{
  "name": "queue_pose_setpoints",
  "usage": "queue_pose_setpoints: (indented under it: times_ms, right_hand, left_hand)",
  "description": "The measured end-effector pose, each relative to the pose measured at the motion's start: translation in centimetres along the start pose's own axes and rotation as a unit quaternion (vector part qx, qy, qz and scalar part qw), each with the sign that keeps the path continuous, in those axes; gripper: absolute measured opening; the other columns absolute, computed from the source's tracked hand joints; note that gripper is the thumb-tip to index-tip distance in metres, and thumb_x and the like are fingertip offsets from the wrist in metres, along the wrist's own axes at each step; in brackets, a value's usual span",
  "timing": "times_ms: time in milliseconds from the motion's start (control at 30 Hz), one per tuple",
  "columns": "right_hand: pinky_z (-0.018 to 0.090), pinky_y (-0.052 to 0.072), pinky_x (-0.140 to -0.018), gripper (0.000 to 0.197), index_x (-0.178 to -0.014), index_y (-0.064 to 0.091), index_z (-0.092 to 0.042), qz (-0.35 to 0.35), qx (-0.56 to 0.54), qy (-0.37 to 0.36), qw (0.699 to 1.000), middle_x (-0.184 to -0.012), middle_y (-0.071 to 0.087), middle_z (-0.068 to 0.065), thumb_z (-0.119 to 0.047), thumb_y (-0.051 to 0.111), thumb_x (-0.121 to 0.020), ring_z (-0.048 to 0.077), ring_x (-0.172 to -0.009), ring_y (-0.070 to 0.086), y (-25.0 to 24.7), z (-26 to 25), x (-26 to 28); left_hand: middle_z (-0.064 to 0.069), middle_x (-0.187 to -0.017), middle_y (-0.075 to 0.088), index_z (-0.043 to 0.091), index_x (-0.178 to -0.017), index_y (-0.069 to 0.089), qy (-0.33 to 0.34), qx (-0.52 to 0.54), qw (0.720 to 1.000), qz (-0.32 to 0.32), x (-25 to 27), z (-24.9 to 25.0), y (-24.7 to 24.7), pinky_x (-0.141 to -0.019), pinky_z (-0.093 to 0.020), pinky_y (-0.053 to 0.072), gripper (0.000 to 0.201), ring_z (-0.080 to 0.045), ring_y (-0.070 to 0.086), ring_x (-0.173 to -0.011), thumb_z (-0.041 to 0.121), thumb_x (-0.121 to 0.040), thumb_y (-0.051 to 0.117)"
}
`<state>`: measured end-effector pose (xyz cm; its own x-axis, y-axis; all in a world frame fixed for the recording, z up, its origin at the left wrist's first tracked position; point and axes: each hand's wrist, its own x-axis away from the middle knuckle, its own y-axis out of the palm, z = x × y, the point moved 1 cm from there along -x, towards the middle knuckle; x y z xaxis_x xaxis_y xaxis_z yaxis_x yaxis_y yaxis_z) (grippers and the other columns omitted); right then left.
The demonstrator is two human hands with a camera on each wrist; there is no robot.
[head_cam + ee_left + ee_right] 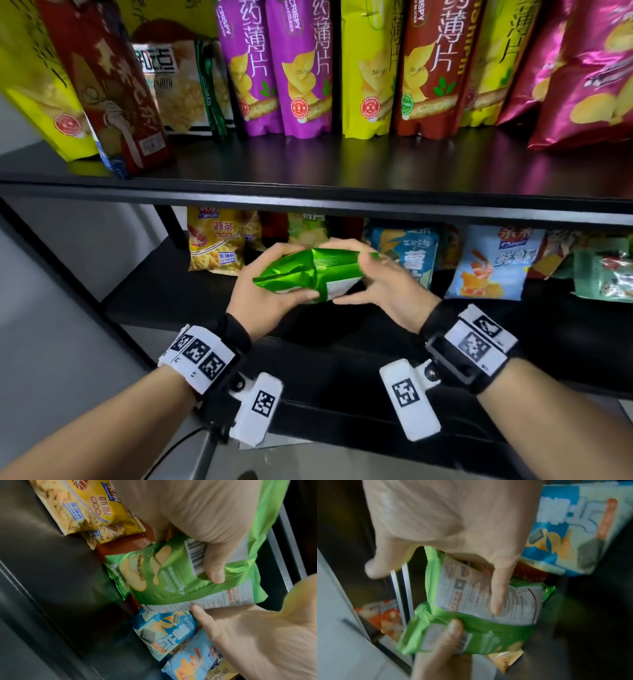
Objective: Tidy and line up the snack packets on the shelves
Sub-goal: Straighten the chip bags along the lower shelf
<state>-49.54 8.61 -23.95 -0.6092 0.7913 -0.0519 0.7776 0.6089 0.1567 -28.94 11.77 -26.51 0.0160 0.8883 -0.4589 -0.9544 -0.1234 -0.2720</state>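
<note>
Both forearms reach forward, bare, each wrist strapped with a black band carrying white coded tags. The left hand [265, 291] curls round one end of a green chip packet [308, 270], thumb [212, 563] pressed on its barcode side. The right hand [380, 281] grips the other end, fingers [498, 588] laid over the printed back.

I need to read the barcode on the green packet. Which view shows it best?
The left wrist view: the barcode on the green packet is sharp, though partly covered by the left hand's thumb. The right wrist view shows it blurred; the head view doesn't show it.
</note>
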Motion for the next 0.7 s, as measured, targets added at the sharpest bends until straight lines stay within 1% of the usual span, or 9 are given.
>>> queue_pose_setpoints:
  times_ms: [67,133,200,267,400,500,567,633,700]
  right_hand:
    - [0.05,0.058,-0.078,0.041,-0.12,0.061,-0.014,0.036,0.099,-0.043,0.993,-0.103,0.068,0.002,-0.012,0.075,-0.082,0.023,-0.093,0.067,0.0,0.1,-0.6]
    - [0.043,0.057,-0.061,0.038,-0.111,0.065,-0.013,0.077,0.134,-0.071,0.986,-0.085,0.068,0.004,0.002,0.077,-0.077,0.018,-0.074,0.065,-0.1,0.5,-1.3]
    - [0.036,0.057,-0.053,0.04,-0.104,0.069,-0.025,0.107,0.119,-0.068,0.985,-0.08,0.073,-0.001,0.0,0.08,-0.075,0.014,-0.069,0.068,-0.4,1.0,-1.8]
    - [0.034,0.058,-0.048,0.041,-0.099,0.069,-0.034,0.123,0.103,-0.058,0.985,-0.079,0.075,-0.004,-0.003,0.081,-0.075,0.014,-0.068,0.071,-0.6,1.7,-2.1]
    - [0.034,0.058,-0.046,0.034,-0.099,0.071,-0.03,0.125,0.093,-0.059,0.986,-0.084,0.076,0.0,-0.005,0.08,-0.077,0.019,-0.073,0.073,-0.8,2.5,-2.5]
    - [0.03,0.056,-0.044,0.04,-0.107,0.068,-0.029,0.128,0.116,-0.05,0.984,-0.087,0.076,-0.002,-0.009,0.082,-0.076,0.017,-0.075,0.074,-0.7,2.8,-2.9]
    - [0.027,0.053,-0.042,0.041,-0.109,0.067,-0.033,0.126,0.13,-0.053,0.982,-0.088,0.075,-0.004,-0.012,0.082,-0.077,0.015,-0.073,0.073,-0.7,3.0,-3.0]
    - [0.025,0.053,-0.045,0.031,-0.105,0.071,-0.031,0.129,0.141,-0.058,0.98,-0.087,0.077,-0.004,-0.016,0.08,-0.079,0.013,-0.073,0.073,-0.9,3.2,-3.2]
    - [0.024,0.053,-0.053,0.009,-0.09,0.076,-0.018,0.148,0.143,-0.068,0.976,-0.08,0.077,-0.001,-0.018,0.078,-0.081,0.011,-0.07,0.072,-1.4,3.0,-3.2]
  left_hand:
    - [0.015,-0.107,0.072,0.029,-0.112,0.063,-0.015,0.01,1.0,-0.005,-0.2,-0.2,0.4,-0.088,-0.016,0.051,0.058,-0.002,0.068,-0.101,0.013,-0.062,0.089]
    - [0.007,-0.113,0.072,0.025,-0.117,0.064,-0.024,0.045,0.999,-0.005,-0.4,-0.1,0.9,-0.09,-0.022,0.053,0.061,-0.01,0.069,-0.106,0.01,-0.062,0.088]
    - [0.0,-0.119,0.072,0.021,-0.12,0.066,-0.027,0.101,0.994,-0.006,-0.5,0.1,1.2,-0.089,-0.024,0.054,0.061,-0.016,0.069,-0.109,0.003,-0.065,0.085]
    - [-0.003,-0.117,0.074,0.018,-0.115,0.071,-0.039,0.138,0.99,-0.001,-0.7,0.3,1.1,-0.085,-0.023,0.055,0.053,-0.017,0.071,-0.107,-0.001,-0.067,0.083]
    - [-0.003,-0.111,0.076,0.016,-0.094,0.08,-0.039,0.148,0.988,0.029,-1.2,0.6,1.1,-0.088,-0.027,0.057,0.036,-0.02,0.071,-0.107,-0.011,-0.071,0.079]
    - [-0.006,-0.104,0.077,0.018,-0.076,0.08,-0.049,0.168,0.982,0.065,-1.7,0.6,1.3,-0.088,-0.035,0.058,0.036,-0.024,0.072,-0.104,-0.017,-0.075,0.072]
    - [-0.008,-0.099,0.078,0.016,-0.071,0.078,-0.059,0.176,0.98,0.075,-2.0,0.3,1.4,-0.085,-0.033,0.059,0.035,-0.024,0.073,-0.1,-0.018,-0.075,0.07]
    - [-0.009,-0.094,0.078,0.014,-0.071,0.077,-0.07,0.173,0.979,0.078,-2.2,0.1,1.2,-0.081,-0.03,0.059,0.028,-0.023,0.074,-0.095,-0.013,-0.074,0.073]
    - [-0.006,-0.087,0.078,0.018,-0.072,0.079,-0.082,0.161,0.98,0.083,-2.3,-0.2,1.2,-0.073,-0.025,0.058,0.023,-0.019,0.075,-0.084,-0.005,-0.073,0.078]
